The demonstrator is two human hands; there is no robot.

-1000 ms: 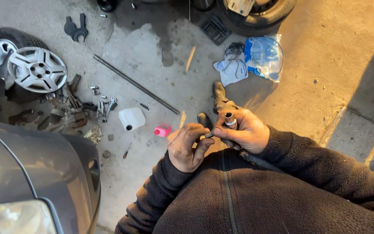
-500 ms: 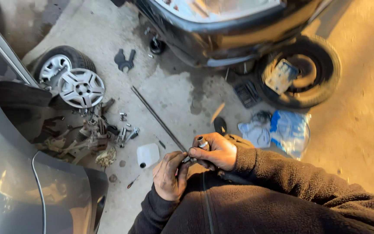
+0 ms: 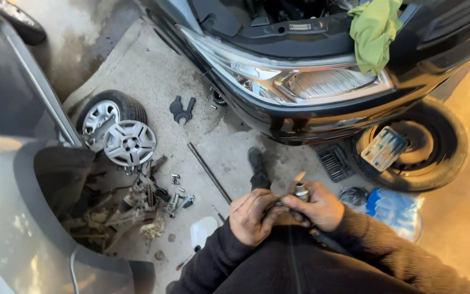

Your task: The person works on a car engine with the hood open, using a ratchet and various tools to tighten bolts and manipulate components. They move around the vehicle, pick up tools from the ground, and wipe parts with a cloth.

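A person in a dark sleeved jacket works close to the chest over a concrete workshop floor (image 3: 229, 136), both hands meeting on a small silver metal socket-like tool (image 3: 301, 191). The left hand (image 3: 252, 216) has its grip pressed together around the tool's dark lower end, while the right hand (image 3: 316, 206) pinches the shiny cylindrical top between thumb and fingers. Just beside the left wrist lies a small white plastic container (image 3: 202, 231); near the right forearm lies a blue and clear plastic bag (image 3: 395, 209). A black shoe (image 3: 258, 169) shows just beyond the hands, next to a long thin dark metal rod (image 3: 209, 172) lying on the floor. To the left, scattered bolts and rusty car parts (image 3: 137, 207) sit below a silver hubcap (image 3: 129, 143) leaning against a tyre on a rim (image 3: 104, 114). Farther off lie a black spanner (image 3: 182, 109), a black socket tray (image 3: 334, 162) and a loose black tyre (image 3: 412, 142) holding a flat blue tool case (image 3: 384, 148). Beyond stands a dark car's front end with headlight (image 3: 305, 81), a yellow-green cloth (image 3: 375, 32) draped over it.
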